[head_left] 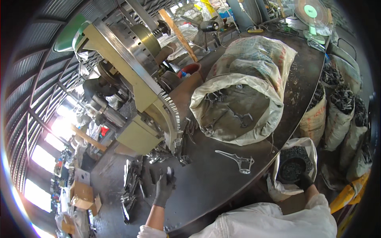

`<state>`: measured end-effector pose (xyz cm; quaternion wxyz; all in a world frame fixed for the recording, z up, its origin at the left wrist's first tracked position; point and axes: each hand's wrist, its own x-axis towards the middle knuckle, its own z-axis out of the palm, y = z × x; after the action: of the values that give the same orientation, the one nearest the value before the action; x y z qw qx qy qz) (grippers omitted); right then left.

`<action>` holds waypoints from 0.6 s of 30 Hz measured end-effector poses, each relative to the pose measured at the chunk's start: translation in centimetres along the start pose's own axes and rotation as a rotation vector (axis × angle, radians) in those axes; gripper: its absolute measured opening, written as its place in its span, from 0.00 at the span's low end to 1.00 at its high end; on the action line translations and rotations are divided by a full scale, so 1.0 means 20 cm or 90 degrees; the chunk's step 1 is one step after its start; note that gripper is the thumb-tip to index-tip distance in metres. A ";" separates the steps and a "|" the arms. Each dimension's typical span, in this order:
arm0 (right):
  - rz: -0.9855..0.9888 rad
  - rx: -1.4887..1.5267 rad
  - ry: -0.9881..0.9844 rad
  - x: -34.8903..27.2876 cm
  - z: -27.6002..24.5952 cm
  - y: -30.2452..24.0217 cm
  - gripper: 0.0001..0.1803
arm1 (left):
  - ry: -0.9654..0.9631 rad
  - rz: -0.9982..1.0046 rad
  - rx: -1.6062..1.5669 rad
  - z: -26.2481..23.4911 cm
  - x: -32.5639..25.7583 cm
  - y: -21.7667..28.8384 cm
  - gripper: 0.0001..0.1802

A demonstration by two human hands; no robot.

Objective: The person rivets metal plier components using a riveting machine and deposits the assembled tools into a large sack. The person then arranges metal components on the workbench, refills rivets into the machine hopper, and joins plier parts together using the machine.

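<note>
My left hand [163,189], in a dark glove, is over the metal tabletop [190,194] with its fingers apart and nothing clear in them. Beside it, to the left, lies a pile of flat metal parts [131,184]. At the lower right my right hand [305,181], also gloved, is closed at the rim of a black bowl [283,171]. The bowl sits inside an open white sack [313,160] and holds small dark pieces. A single forked metal part [238,159] with a long arm lies on the table between my hands.
A tan press machine [139,85] stands at the left, with metal parts [158,154] at its base. A large open sack [238,139] with similar parts lies on the table. Filled sacks [341,103] line the right side. A green fan [311,12] stands at the far right.
</note>
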<state>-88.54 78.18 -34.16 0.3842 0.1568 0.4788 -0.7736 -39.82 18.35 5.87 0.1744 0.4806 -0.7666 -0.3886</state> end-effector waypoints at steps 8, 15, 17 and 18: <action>-0.192 -0.060 0.004 -1.06 0.86 -0.89 0.09 | 0.123 0.261 0.331 -0.06 0.12 -0.45 0.16; -0.633 -0.298 -0.134 -1.42 2.19 -1.75 0.09 | 0.217 0.260 0.369 -0.09 0.07 -0.56 0.23; -0.536 -0.289 -0.357 -1.54 2.68 -2.03 0.16 | 0.259 0.258 0.341 -0.08 0.03 -0.65 0.24; -0.421 -0.089 -0.399 -1.53 2.96 -2.14 0.15 | 0.294 0.252 0.327 -0.08 0.01 -0.67 0.25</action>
<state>-92.86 51.24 40.19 0.2529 -0.2722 0.4146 -0.8307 -30.79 14.23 -3.42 0.2880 0.4264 -0.8571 -0.0247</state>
